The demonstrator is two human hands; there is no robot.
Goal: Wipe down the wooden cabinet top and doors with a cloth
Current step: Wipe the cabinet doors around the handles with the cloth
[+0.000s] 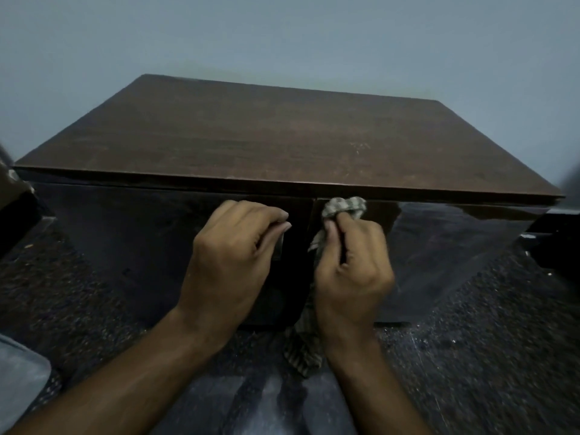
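A low dark wooden cabinet fills the middle of the view, with a brown top (282,136) and two glossy dark doors, the left door (141,233) and the right door (455,240). My left hand (232,255) has its fingers curled on the handle at the left door's inner edge. My right hand (351,268) grips a bunched striped cloth (345,207) and holds it against the top inner corner of the right door, just under the cabinet's front edge. A tail of the cloth hangs down below my wrist.
A plain grey-blue wall (282,36) stands behind the cabinet. The floor (470,356) is dark speckled stone. Dark furniture edges show at the far left (15,221) and far right (555,243). A grey fabric patch (18,372) sits at the lower left.
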